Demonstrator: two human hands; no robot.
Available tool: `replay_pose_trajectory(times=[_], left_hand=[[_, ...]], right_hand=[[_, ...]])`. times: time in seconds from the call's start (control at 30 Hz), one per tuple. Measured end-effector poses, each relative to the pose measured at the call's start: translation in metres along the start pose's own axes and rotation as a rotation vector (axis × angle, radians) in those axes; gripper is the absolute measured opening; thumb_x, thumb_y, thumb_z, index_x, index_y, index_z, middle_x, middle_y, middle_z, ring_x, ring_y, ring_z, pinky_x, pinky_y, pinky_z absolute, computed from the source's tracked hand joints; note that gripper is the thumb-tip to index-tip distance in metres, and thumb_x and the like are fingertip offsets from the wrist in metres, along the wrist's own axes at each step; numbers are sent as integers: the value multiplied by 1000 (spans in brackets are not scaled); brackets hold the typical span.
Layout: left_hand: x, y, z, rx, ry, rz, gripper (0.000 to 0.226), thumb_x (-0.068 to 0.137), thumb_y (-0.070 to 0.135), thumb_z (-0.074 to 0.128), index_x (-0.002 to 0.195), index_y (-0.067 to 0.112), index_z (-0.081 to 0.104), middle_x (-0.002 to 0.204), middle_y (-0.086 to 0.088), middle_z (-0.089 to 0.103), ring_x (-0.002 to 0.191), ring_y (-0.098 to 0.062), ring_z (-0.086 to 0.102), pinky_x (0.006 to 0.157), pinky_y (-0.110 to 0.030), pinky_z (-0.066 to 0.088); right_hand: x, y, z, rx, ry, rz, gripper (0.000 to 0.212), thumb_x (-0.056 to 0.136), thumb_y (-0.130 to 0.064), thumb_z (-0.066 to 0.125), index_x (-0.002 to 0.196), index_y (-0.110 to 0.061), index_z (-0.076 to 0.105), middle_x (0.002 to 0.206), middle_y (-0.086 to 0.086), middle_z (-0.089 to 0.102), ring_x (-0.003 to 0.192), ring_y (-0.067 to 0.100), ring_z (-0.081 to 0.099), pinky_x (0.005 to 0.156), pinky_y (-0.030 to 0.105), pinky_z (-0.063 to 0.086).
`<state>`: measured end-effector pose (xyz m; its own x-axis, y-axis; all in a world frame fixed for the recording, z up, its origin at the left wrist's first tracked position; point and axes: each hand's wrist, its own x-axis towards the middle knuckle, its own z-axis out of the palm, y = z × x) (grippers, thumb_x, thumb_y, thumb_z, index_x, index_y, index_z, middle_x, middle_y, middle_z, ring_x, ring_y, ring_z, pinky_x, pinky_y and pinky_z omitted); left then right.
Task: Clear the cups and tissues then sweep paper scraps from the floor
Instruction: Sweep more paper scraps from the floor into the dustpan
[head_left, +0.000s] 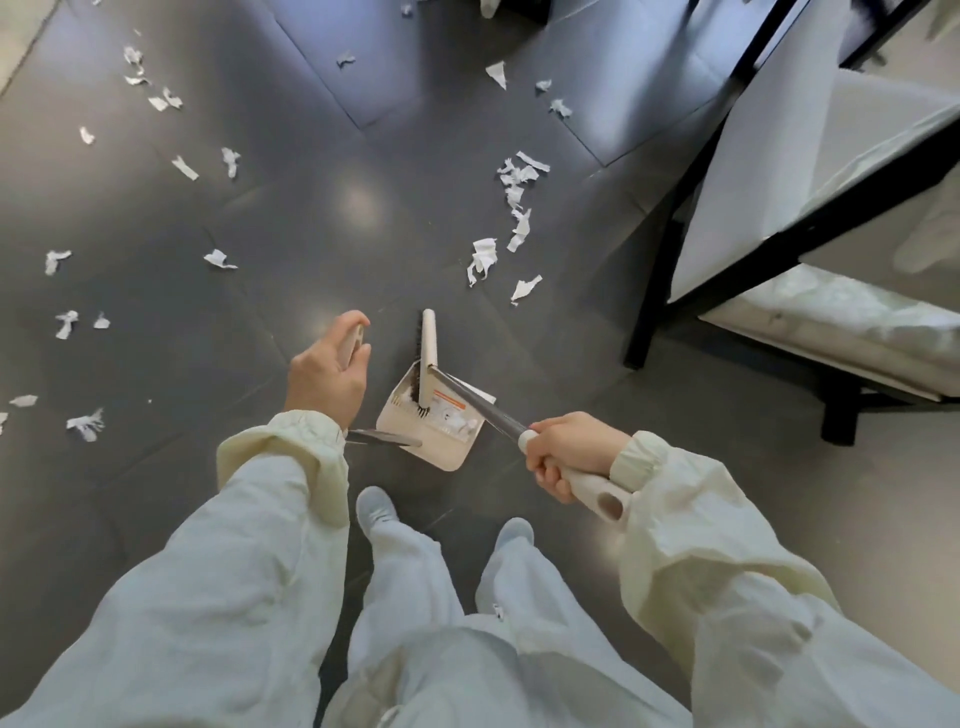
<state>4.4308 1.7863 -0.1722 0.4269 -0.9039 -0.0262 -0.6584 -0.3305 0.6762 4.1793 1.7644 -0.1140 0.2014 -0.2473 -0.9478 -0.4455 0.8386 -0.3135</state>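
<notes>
Paper scraps (511, 208) litter dark floor (311, 208); sweeping barely begun. Right hand (566, 454) grips broom (428, 358), left hand (324, 379) grasps dustpan (441, 421) handle. Cups, tissues unseen.

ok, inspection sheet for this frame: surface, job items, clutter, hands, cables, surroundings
Surface: dark tiled floor, glossy.
Job's things: broom head resting in the dustpan; paper scraps scattered across the floor, thickest near the table.
Clutter: nothing seen beyond the scraps.
Grippers: left hand closed on the dustpan handle; right hand closed on the broom handle.
Cables: nothing seen.
Surroundings: black-framed table at right; person's feet below.
</notes>
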Motion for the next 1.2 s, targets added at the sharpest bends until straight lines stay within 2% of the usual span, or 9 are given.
replay_pose_trajectory(times=[0.1, 0.27, 0.4, 0.5, 0.6, 0.73, 0.93, 1.07, 1.2], left_hand=[[6, 7, 5, -5, 35, -21, 24, 89, 14, 59, 111, 22, 60, 83, -1, 61, 78, -29, 57, 77, -25, 40], [36, 24, 12, -47, 67, -9, 25, 89, 13, 59, 112, 21, 59, 87, 3, 62, 83, -24, 59, 78, -19, 38], [83, 38, 23, -57, 58, -6, 25, 89, 12, 58, 113, 21, 59, 94, -4, 67, 85, -27, 59, 76, -18, 36], [120, 49, 36, -55, 28, 1, 26, 89, 13, 59, 113, 23, 60, 95, -5, 67, 86, -28, 60, 78, -23, 39], [150, 60, 48, -63, -11, 10, 27, 89, 13, 59, 114, 24, 60, 97, -7, 68, 88, -31, 61, 83, -32, 45], [179, 73, 64, -63, -55, 5, 28, 89, 11, 59, 115, 23, 60, 97, -1, 67, 88, -29, 61, 84, -28, 42], [213, 101, 89, -41, -32, -41, 27, 89, 12, 59, 114, 24, 60, 85, 5, 60, 78, -25, 57, 79, -31, 45], [218, 118, 108, -31, 33, -123, 28, 90, 13, 58, 115, 24, 59, 81, 0, 59, 73, -24, 52, 71, -26, 39], [231, 123, 110, -2, 60, -119, 29, 89, 11, 60, 116, 20, 61, 88, -9, 65, 76, -29, 54, 74, -27, 39]], right_hand=[[-8, -6, -6, -89, 33, -71, 39, 84, 5, 43, 123, 0, 50, 50, 4, 41, 29, 10, 36, 35, 14, 33], [2, -48, -34, -99, 133, -167, 39, 85, 4, 43, 124, 1, 49, 52, 5, 41, 34, 11, 36, 35, 15, 33], [20, -98, -59, -60, 198, -229, 18, 87, 3, 42, 89, -11, 53, 56, 6, 40, 40, 13, 35, 36, 16, 33], [37, -130, -79, -60, 272, -251, 19, 89, 0, 40, 73, -9, 46, 56, 6, 40, 41, 14, 36, 36, 17, 32], [52, -156, -96, -92, 338, -262, 15, 89, 0, 42, 95, -4, 56, 58, 8, 43, 45, 16, 38, 39, 21, 35], [73, -178, -122, -203, 400, -206, 44, 88, 1, 43, 131, -3, 45, 58, 10, 47, 45, 19, 43, 44, 29, 40], [102, -192, -139, -440, 344, -88, 24, 92, -9, 43, 113, -2, 51, 77, 10, 49, 60, 23, 42, 80, 38, 46], [93, -201, -136, -296, 156, -32, 22, 92, -3, 41, 110, -6, 54, 66, 8, 46, 52, 17, 45, 47, 24, 41], [67, -226, -160, -48, 23, 42, 12, 89, 2, 42, 91, -9, 48, 56, 5, 40, 30, 8, 38, 37, 12, 33]])
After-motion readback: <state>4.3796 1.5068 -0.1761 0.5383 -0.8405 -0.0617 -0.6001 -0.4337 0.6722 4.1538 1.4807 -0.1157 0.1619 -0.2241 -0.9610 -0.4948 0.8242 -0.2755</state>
